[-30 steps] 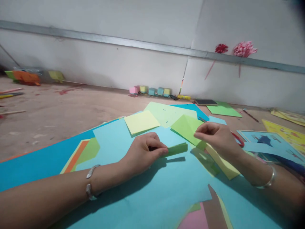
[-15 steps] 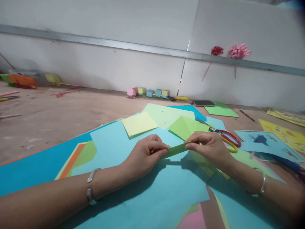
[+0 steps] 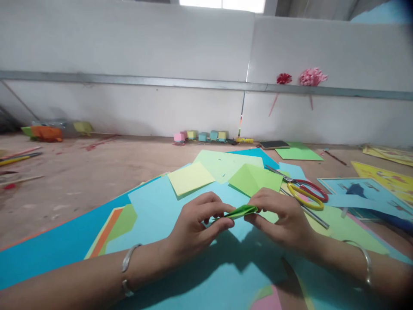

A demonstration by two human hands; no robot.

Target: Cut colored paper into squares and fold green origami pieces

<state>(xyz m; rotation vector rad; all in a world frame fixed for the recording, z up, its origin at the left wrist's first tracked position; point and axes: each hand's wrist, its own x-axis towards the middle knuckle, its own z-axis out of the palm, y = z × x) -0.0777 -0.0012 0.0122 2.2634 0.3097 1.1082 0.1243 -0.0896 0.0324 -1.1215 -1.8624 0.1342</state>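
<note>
Between my two hands is a small folded piece of green paper (image 3: 241, 211), held above a light blue sheet (image 3: 155, 204). My left hand (image 3: 201, 221) pinches its left end between thumb and fingers. At the other end, the fingertips and thumb of my right hand (image 3: 282, 215) grip the paper. Its layers look slightly parted along the top. Just beyond lie a folded yellow paper (image 3: 190, 178) and a creased green paper (image 3: 254, 178). Scissors (image 3: 303, 189) with one red and one yellow handle rest right of my right hand.
A thin metal rod (image 3: 316, 217) lies below the scissors. Small paper blocks (image 3: 202, 136) line the wall's foot, beside a yellow tube (image 3: 244, 140). A dark flat pad (image 3: 274, 145) sits farther right. Pencils (image 3: 19, 159) lie at the left; pictures (image 3: 364, 193) at the right.
The green paper has turned from a flat strip facing me to a tilted piece with parted layers. My right hand has shifted slightly down and left. The view has tilted upward.
</note>
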